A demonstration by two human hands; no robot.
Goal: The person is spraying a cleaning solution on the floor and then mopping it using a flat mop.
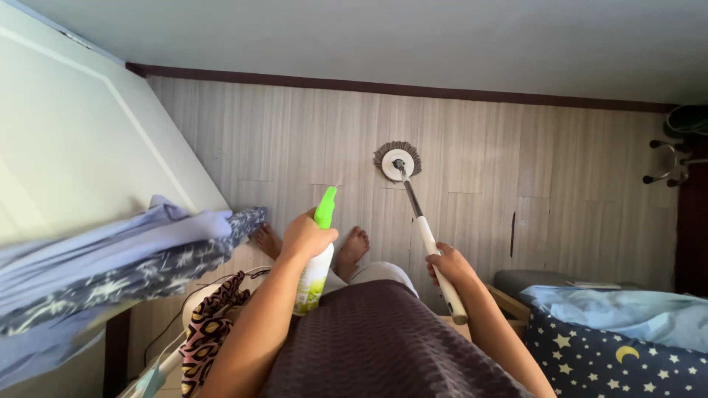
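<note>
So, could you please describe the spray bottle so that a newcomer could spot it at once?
Start at the pale plank floor, then come down to the bare feet. Just above them, the left hand grips a white spray bottle; its bright green nozzle sets it apart from the white-handled mop in the right hand.

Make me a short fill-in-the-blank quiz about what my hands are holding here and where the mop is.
1. The left hand holds a spray bottle with a ____ nozzle.
2. The right hand grips the handle of a ____.
3. The round mop head rests on the ____.

Missing words: green; mop; floor
</note>
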